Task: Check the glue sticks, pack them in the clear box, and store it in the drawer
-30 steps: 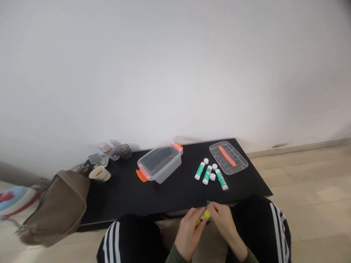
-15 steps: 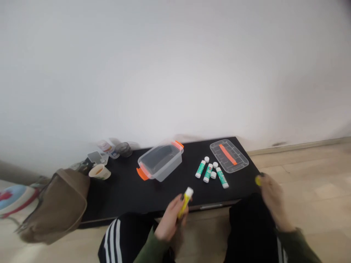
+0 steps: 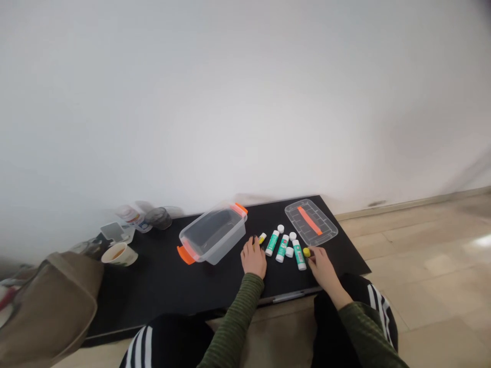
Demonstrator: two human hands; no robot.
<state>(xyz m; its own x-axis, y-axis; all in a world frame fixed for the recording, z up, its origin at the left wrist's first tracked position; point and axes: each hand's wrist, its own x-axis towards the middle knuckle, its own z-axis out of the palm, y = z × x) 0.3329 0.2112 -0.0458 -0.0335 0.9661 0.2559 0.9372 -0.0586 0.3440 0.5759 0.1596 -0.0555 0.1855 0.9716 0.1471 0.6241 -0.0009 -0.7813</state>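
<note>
My left hand (image 3: 253, 258) rests on the black table top (image 3: 153, 289), its thumb and fingers around a yellow glue stick (image 3: 262, 238), most of which is hidden. My right hand (image 3: 322, 270) holds a round yellow cap (image 3: 306, 252) at its fingertips, close to a teal-labelled glue stick (image 3: 299, 254). Between my hands lie two more teal-labelled glue sticks (image 3: 272, 243) and several white caps (image 3: 289, 252). To the left stands a clear plastic box (image 3: 213, 236) with orange clips, and a clear lid (image 3: 310, 222) with an orange strip lies at the back right.
A white mug (image 3: 118, 254) with a brown drink and a dark glass (image 3: 158, 218) stand at the table's back left. A brown bag (image 3: 49, 306) sits at the lower left. My knees in black striped trousers are below the table's front edge.
Both hands have moved forward onto the table. My left hand has lowered the yellow glue stick beside the teal ones, and my right hand has brought the yellow cap in from the table's right edge.
</note>
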